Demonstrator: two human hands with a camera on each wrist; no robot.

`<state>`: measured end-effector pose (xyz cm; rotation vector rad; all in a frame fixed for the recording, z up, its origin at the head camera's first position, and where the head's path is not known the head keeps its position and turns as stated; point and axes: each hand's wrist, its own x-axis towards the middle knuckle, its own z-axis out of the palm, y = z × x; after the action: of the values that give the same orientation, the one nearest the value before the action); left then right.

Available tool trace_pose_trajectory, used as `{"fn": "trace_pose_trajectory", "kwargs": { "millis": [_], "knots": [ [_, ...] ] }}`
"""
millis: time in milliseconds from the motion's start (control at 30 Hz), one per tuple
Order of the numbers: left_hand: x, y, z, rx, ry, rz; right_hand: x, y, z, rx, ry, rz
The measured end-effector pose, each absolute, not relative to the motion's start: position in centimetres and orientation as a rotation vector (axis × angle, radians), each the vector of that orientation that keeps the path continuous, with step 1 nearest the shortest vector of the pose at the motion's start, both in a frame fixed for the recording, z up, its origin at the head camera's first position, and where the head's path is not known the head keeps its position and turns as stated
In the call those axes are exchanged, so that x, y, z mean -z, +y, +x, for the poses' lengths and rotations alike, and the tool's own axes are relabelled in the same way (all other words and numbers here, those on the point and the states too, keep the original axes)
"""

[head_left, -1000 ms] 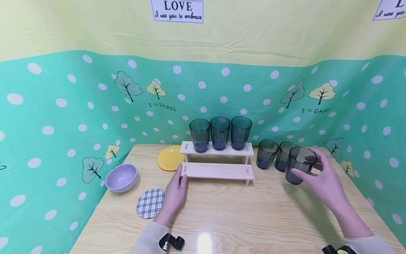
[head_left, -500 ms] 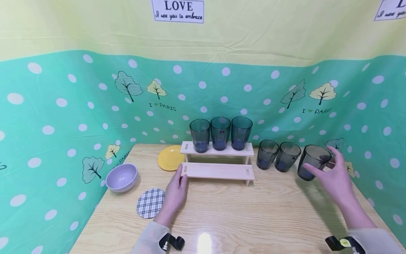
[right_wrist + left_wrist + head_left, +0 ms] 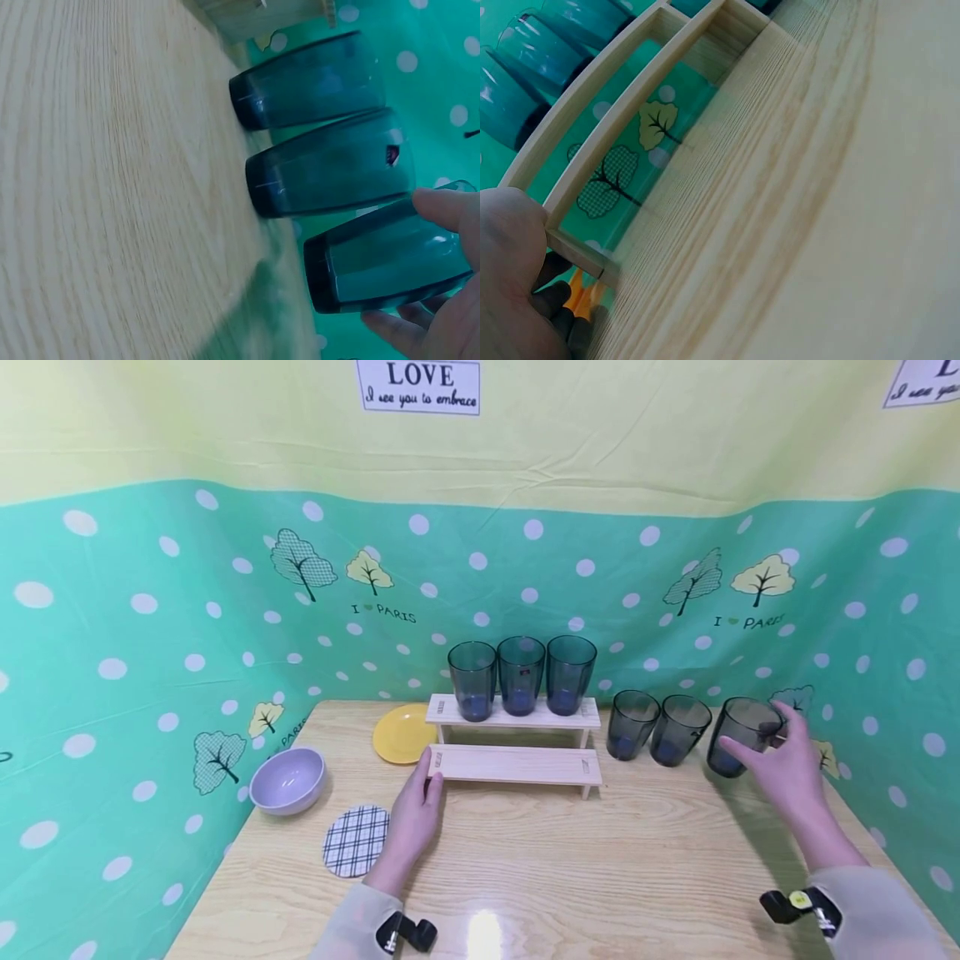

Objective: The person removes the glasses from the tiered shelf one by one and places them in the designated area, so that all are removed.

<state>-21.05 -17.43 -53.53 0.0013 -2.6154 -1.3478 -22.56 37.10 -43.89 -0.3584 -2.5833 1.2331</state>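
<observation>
My right hand holds a dark tinted drinking glass round its side, thumb in front and fingers behind. Upright, this glass stands at the right end of a row with a middle glass and a left glass. In the right wrist view its base is close to the tabletop. With the left hand I grip the left end of the lower step of a pale two-step wooden rack. In the left wrist view the fingers curl round the rack's end leg.
Three similar glasses stand on the rack's upper step. To the left are a yellow plate, a purple bowl and a checked round coaster. A printed cloth hangs behind the wooden table.
My right hand has carried its glass right and slightly back, from in front of the middle glass to the row's right end. The left hand has stayed on the rack.
</observation>
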Motion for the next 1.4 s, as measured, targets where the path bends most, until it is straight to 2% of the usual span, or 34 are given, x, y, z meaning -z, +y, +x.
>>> {"fn": "trace_pose_trajectory", "kwargs": {
  "millis": [700, 1400],
  "knots": [
    [53.8, -17.6, -21.1, 1.347, -2.625, 0.004, 47.0, 37.6, -24.7, -1.224, -2.563, -0.336],
    [53.7, -17.5, -21.1, 1.365, -2.621, 0.004, 47.9, 37.2, -25.0, -1.208, -2.544, -0.303]
  ]
}}
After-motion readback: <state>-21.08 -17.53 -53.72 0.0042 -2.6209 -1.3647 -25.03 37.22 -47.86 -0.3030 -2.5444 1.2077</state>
